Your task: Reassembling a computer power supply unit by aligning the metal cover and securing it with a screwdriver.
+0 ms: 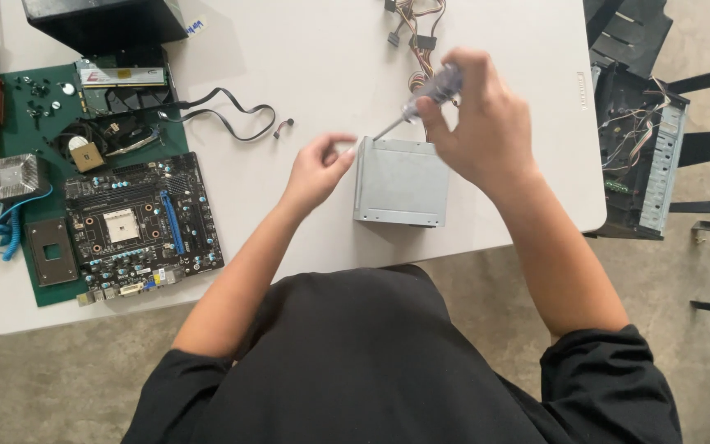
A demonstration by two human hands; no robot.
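The grey metal box (398,182) sits close to the near edge of the white table (306,74), toward its right end; the left hand (315,171) hovers just beside the box's far left corner, thumb and forefinger pinched nearly together, though whether they grip anything I cannot tell; the right hand (478,123) is curled around the clear handle of a screwdriver (421,100), its tip slanting down to the box's far edge; beyond lies a bundle of wires (417,33).

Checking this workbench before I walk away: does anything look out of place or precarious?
The open computer case lies off the white table, wires exposed. The grey power supply sits near the table's front edge.
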